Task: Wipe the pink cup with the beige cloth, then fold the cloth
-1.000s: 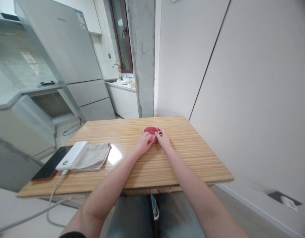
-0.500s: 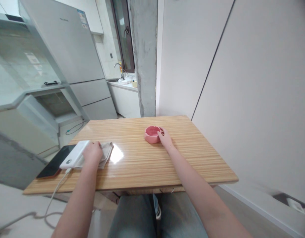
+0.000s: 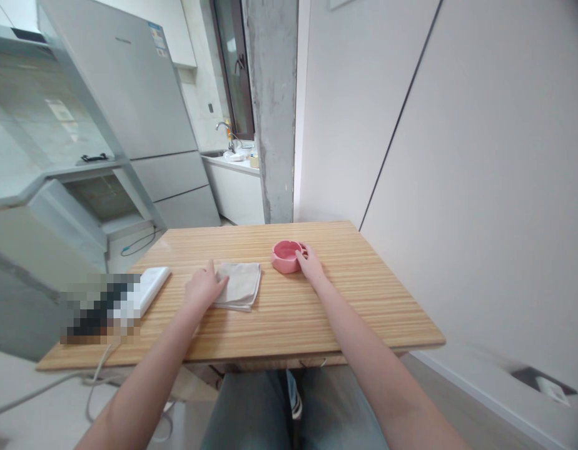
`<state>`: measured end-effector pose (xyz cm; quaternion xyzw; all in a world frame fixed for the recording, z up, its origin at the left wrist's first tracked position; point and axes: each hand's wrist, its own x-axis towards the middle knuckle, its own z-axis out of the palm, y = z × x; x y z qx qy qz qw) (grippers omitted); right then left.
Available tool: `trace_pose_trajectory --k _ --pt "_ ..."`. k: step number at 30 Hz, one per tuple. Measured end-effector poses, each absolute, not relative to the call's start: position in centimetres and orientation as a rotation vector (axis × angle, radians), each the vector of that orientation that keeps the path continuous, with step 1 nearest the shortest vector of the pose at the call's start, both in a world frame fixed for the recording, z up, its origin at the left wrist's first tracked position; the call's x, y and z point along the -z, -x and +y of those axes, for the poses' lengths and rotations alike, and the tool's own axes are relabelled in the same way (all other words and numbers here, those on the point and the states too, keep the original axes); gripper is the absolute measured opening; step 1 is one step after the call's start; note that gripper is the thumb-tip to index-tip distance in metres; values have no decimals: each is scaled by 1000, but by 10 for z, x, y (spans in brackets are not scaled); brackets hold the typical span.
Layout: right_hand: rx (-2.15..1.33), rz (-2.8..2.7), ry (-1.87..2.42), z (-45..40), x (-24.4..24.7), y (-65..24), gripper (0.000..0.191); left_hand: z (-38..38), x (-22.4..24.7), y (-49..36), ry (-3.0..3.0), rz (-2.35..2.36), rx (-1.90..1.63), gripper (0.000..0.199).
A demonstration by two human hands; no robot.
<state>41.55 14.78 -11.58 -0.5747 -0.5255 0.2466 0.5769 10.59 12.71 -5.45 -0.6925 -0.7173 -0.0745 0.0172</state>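
Note:
A pink ashtray (image 3: pixel 285 265) with a notched rim stands upright on the wooden table. My right hand (image 3: pixel 310 262) grips its right side, thumb at the inner rim and fingers round the outside. Left of the ashtray lies a folded beige cloth (image 3: pixel 241 284), flat on the tabletop. At the cloth's left edge is my left hand (image 3: pixel 205 287), its thumb over the fabric and a finger pointing away from me; it holds that edge, though the other fingers are partly hidden.
On the left of the wooden table (image 3: pixel 289 331) sits a white power bank (image 3: pixel 152 289) with a cable (image 3: pixel 101 362) hanging off the front edge. A dark flat object beside it is blurred out. A white wall panel (image 3: pixel 458 206) rises on the right.
My left hand has moved right, and the beige cloth has moved with it from beside the power bank towards the ashtray. My right hand stays on the ashtray.

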Motion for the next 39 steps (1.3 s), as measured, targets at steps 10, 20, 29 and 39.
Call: trace_pose_trajectory --k 10,20,29,39 --pt "-393 -1168 1368 138 96 -414 60 133 18 -110 2717 -2429 755 36" --pt "-995 -1073 851 121 55 -421 64 138 -13 -221 3094 -1900 2558 54" --pt "-775 -663 994 117 44 -426 31 170 42 -263 2607 -2068 2290 32" --pt "-111 -2013 1583 97 44 -406 17 152 76 -264 2638 -2167 1131 32"
